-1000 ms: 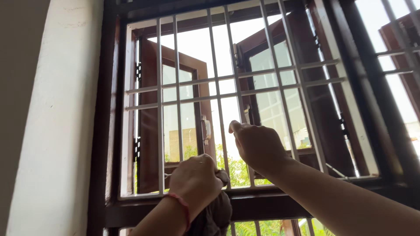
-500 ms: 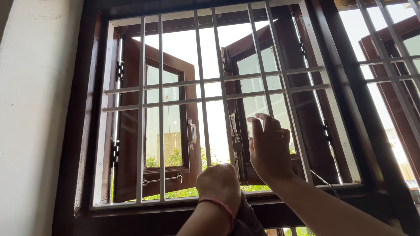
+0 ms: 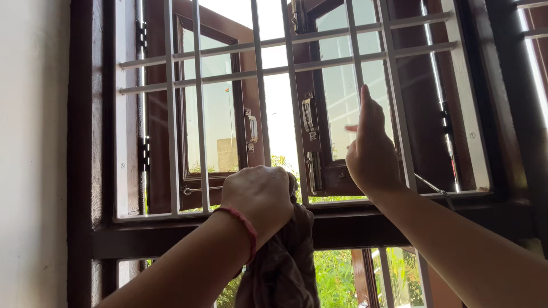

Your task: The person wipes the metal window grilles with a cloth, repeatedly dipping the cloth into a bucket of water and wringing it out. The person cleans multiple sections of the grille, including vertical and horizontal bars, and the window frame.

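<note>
A: Left hand [image 3: 260,197]?
B: Closed in a fist round a dark brown cloth [image 3: 282,259]. Red thread band on the wrist. Fist sits against the white window grille [image 3: 260,102], low down, just above the dark wooden sill rail [image 3: 171,239]. Cloth bunches at the knuckles and hangs down in front of the rail, over the lower pane.

A: Right hand [image 3: 371,151]?
B: Open, holding nothing. Fingers straight and pointing up, seen edge-on from the back. It is at the grille, right of centre, beside a vertical bar. Whether the fingertips touch the bar or the glass behind, cannot tell.

A: What's behind the grille?
B: Two brown wooden shutters with glass panes, both swung outward. Left shutter [image 3: 211,114] has a metal handle [image 3: 251,128] on its inner edge. Right shutter [image 3: 342,97] has a metal latch [image 3: 309,117] on its edge, just left of the raised hand.

A: Hands relative to each other?
B: Apart. Left lower and nearer the middle, right higher and to its right. One vertical bar runs between them.

A: Surroundings?
B: White wall [image 3: 31,154] on the left, dark frame [image 3: 80,154] next to it. Bright sky and green foliage [image 3: 337,271] outside; a building shows through the left pane.
</note>
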